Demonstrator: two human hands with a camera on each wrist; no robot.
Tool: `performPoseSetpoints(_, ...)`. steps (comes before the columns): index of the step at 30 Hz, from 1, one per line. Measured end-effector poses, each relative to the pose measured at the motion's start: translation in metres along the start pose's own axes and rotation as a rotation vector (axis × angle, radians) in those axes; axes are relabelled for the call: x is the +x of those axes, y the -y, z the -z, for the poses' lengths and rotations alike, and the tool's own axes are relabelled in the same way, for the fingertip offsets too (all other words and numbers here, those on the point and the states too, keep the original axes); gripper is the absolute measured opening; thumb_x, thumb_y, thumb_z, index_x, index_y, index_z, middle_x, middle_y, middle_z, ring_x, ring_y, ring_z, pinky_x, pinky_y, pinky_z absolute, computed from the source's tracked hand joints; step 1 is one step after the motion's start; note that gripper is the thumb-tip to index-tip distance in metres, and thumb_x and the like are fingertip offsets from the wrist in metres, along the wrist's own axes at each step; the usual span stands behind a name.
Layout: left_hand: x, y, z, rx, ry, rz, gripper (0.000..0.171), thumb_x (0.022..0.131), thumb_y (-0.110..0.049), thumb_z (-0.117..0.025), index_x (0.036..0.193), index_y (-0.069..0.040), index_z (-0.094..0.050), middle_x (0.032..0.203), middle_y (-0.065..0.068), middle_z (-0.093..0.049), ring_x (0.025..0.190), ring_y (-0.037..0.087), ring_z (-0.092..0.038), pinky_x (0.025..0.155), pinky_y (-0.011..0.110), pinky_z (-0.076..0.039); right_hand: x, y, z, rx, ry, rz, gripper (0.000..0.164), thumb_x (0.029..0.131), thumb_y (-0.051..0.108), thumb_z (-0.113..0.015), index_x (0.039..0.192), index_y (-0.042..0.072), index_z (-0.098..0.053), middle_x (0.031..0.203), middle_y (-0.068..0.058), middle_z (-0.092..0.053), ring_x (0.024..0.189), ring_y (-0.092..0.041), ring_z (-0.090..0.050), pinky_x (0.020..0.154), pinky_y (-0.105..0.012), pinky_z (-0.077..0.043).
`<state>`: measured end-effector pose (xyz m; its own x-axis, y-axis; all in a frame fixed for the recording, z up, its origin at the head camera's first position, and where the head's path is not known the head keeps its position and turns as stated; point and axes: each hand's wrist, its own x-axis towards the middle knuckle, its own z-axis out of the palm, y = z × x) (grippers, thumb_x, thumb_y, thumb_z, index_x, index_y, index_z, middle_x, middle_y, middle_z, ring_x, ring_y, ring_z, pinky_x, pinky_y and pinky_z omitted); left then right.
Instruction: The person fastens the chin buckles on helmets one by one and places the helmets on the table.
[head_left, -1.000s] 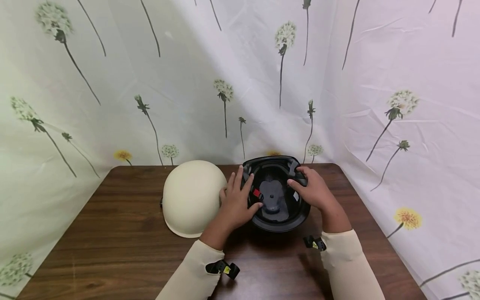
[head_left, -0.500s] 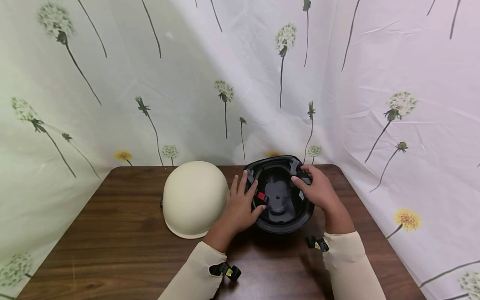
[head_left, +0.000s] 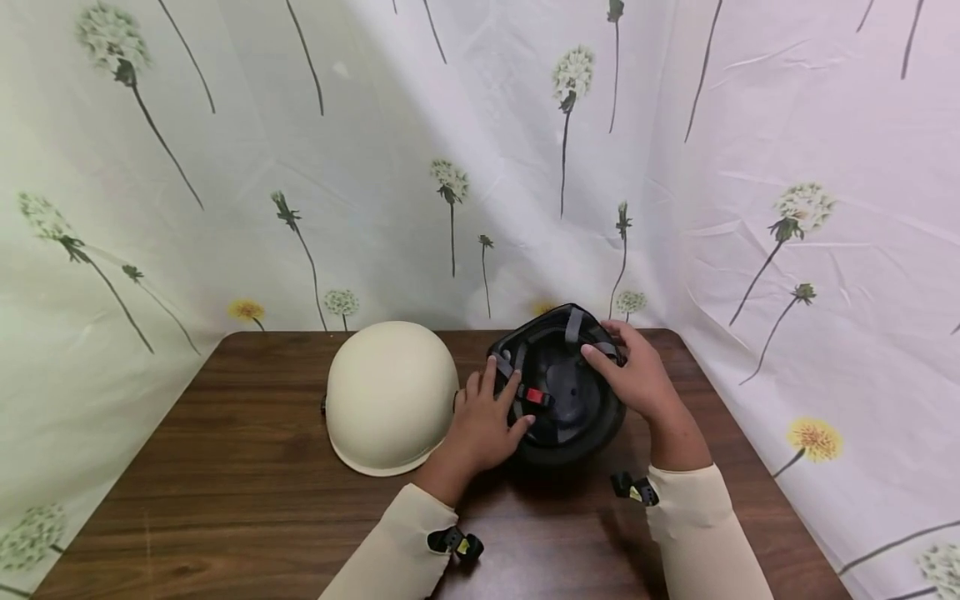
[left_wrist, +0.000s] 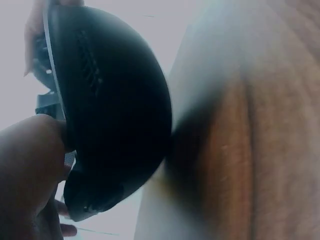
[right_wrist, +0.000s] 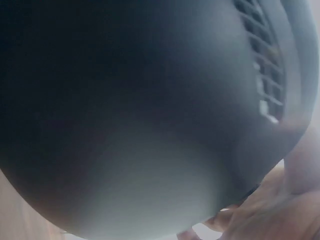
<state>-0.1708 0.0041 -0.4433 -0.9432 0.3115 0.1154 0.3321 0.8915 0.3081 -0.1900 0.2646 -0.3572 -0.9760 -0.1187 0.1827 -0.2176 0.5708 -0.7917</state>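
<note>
A black helmet [head_left: 570, 450] lies upside down at the right back of the table, tilted, its hollow facing up toward the head camera. Grey straps and a red buckle [head_left: 535, 396] show inside it. My right hand [head_left: 639, 371] grips the right rim, thumb on the inner side and fingers outside. Across the left rim, my left hand [head_left: 483, 423] rests with fingers spread, the thumb reaching toward the inside. In the left wrist view the dark shell [left_wrist: 117, 105] curves down toward the tabletop. A vent grille [right_wrist: 265, 65] on the shell appears in the right wrist view.
A cream helmet [head_left: 392, 396] stands dome up just left of the black one, close to my left forearm. The brown wooden table [head_left: 240, 450] ends at the back against a white curtain [head_left: 360, 208] printed with dandelions.
The black helmet has turned and tilted between my hands, its far rim now peaked. The red buckle has shifted right. My left hand has moved slightly right and nearer; the cream helmet stays put.
</note>
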Motion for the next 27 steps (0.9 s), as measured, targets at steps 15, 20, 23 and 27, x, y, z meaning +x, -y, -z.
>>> performPoseSetpoints(15,0.002,-0.006,-0.030,-0.013,0.032,0.015,0.078,0.104,-0.066,-0.048,0.168,-0.026,-0.029,0.174,0.019,-0.014,0.153,0.048,-0.024,0.115,0.067,-0.028,-0.002,0.007,-0.010,-0.062,0.020,0.136,0.077,0.099,0.052,-0.071,0.162,0.021,-0.041,0.168,-0.007,-0.036,0.154,-0.033,-0.033,0.119,-0.064,-0.031)
performPoseSetpoints(20,0.005,-0.002,-0.032,-0.030,0.069,0.039,0.078,0.104,-0.066,-0.047,0.169,-0.028,-0.027,0.175,0.017,-0.012,0.155,0.047,-0.021,0.116,0.067,-0.026,-0.003,0.014,-0.022,-0.092,-0.012,0.180,0.077,0.100,0.053,-0.068,0.164,0.024,-0.039,0.169,-0.007,-0.035,0.157,-0.033,-0.028,0.120,-0.065,-0.028)
performPoseSetpoints(23,0.004,-0.001,-0.030,-0.061,0.081,0.045,0.080,0.104,-0.063,-0.050,0.169,-0.024,-0.025,0.175,0.017,-0.013,0.155,0.047,-0.020,0.115,0.066,-0.026,-0.005,0.018,-0.028,-0.110,-0.030,0.201,0.078,0.099,0.056,-0.067,0.164,0.023,-0.038,0.169,-0.006,-0.035,0.157,-0.033,-0.028,0.121,-0.065,-0.027)
performPoseSetpoints(27,0.003,-0.001,-0.019,-0.103,0.073,0.033,0.084,0.104,-0.056,-0.058,0.169,-0.018,-0.023,0.173,0.022,-0.015,0.155,0.049,-0.018,0.116,0.068,-0.026,-0.006,0.021,-0.033,-0.128,-0.048,0.200,0.079,0.099,0.058,-0.067,0.164,0.024,-0.038,0.169,-0.002,-0.036,0.158,-0.032,-0.027,0.121,-0.065,-0.027)
